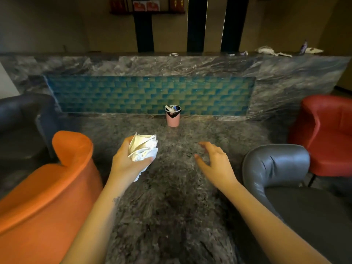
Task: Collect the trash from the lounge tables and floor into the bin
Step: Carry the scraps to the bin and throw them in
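Curled round a wad of crumpled white paper (143, 149), the left grip (129, 159) held it just above the worktop (171, 206), thumb and fingers wrapped about the wad and a loose tail of paper hanging below the palm. The right grip (214, 161) hovered beside it with nothing in it, fingers spread and relaxed, palm down. Both forearms reached out over a dark grey, marbled stone surface, blurred in the near part.

Four armchairs ringed the worktop: one orange chair (47, 187) at near left, one grey chair (276, 164) at near right, one red chair (327, 134) beyond it, and one dark chair (22, 115) at far left.

One small pink bin (173, 119) with a black liner stood upright at the worktop's far edge, scraps showing in its mouth, just before a blue-green tiled panel (150, 95). Along the stone ledge (114, 54) above, at right, lay at least three more scraps (272, 51).
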`<control>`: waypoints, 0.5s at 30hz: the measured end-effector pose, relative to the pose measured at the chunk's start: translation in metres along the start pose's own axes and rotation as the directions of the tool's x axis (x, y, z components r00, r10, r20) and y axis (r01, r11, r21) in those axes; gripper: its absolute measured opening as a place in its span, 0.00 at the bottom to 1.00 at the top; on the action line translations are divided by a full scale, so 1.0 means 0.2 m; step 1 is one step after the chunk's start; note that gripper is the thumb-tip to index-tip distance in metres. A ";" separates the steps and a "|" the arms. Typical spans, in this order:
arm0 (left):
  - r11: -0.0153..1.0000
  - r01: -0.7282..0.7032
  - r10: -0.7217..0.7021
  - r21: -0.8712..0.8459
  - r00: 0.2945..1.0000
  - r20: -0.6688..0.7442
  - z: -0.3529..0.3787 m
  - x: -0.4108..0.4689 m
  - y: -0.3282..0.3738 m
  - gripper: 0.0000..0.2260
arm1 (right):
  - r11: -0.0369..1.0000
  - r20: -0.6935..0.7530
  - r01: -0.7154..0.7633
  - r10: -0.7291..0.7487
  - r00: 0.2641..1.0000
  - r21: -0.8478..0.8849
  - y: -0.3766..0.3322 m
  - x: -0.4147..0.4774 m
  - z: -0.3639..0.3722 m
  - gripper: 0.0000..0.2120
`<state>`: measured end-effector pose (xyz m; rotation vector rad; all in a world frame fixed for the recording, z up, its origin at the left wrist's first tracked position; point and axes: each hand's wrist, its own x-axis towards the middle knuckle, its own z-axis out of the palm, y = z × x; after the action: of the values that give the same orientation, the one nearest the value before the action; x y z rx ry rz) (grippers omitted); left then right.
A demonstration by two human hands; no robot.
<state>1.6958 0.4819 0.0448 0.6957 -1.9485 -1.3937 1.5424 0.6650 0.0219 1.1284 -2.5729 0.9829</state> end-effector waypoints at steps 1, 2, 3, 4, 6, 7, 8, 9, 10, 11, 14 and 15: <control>1.000 -0.009 0.009 0.008 1.000 0.000 0.05 0.18 -0.05 0.27 | 1.000 -0.001 0.009 -0.009 1.000 -0.015 0.07 0.17 0.08 0.21; 1.000 -0.020 0.020 0.011 1.000 0.000 0.11 0.37 -0.10 0.27 | 1.000 -0.001 0.014 -0.014 1.000 -0.026 0.14 0.34 0.15 0.21; 0.999 -0.031 0.031 0.009 1.000 0.005 0.15 0.57 -0.14 0.28 | 1.000 -0.009 0.014 -0.014 1.000 -0.027 0.20 0.52 0.21 0.22; 0.999 -0.030 0.030 0.015 0.999 0.017 0.20 0.76 -0.16 0.29 | 1.000 -0.015 0.006 -0.006 1.000 -0.022 0.25 0.70 0.26 0.22; 0.999 -0.035 0.033 0.042 0.998 0.056 0.29 1.13 -0.18 0.30 | 1.000 -0.011 -0.008 0.007 1.000 -0.017 0.34 1.05 0.35 0.22; 0.997 -0.057 0.053 0.050 0.995 0.079 0.34 1.31 -0.18 0.29 | 1.000 -0.008 -0.004 0.004 1.000 -0.019 0.37 1.23 0.39 0.22; 0.995 -0.076 0.070 0.059 0.993 0.098 0.38 1.50 -0.18 0.28 | 1.000 -0.007 -0.003 0.002 1.000 -0.024 0.41 1.40 0.42 0.22; 0.994 -0.084 0.076 0.068 0.991 0.112 0.43 1.68 -0.18 0.28 | 1.000 -0.009 -0.002 0.002 1.000 -0.027 0.45 1.57 0.44 0.21; 0.994 -0.084 0.074 0.071 0.989 0.127 0.48 1.86 -0.18 0.27 | 1.000 -0.016 -0.003 0.003 1.000 -0.024 0.48 1.73 0.47 0.21; 0.995 -0.075 0.064 0.067 0.987 0.145 0.54 2.03 -0.19 0.27 | 1.000 -0.028 -0.007 0.007 1.000 -0.016 0.53 1.88 0.50 0.21; 0.998 -0.036 0.027 0.043 0.980 0.196 0.74 2.52 -0.25 0.26 | 0.999 -0.044 -0.047 0.047 0.998 0.008 0.70 2.32 0.63 0.22; 0.999 -0.035 0.027 0.035 0.978 0.205 0.81 2.68 -0.29 0.26 | 0.998 -0.047 -0.053 0.054 0.997 0.016 0.76 2.47 0.69 0.22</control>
<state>1.2248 0.1738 0.0534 0.5540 -2.1406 -1.4614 1.1029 0.3591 0.0312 1.0319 -2.5752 1.0291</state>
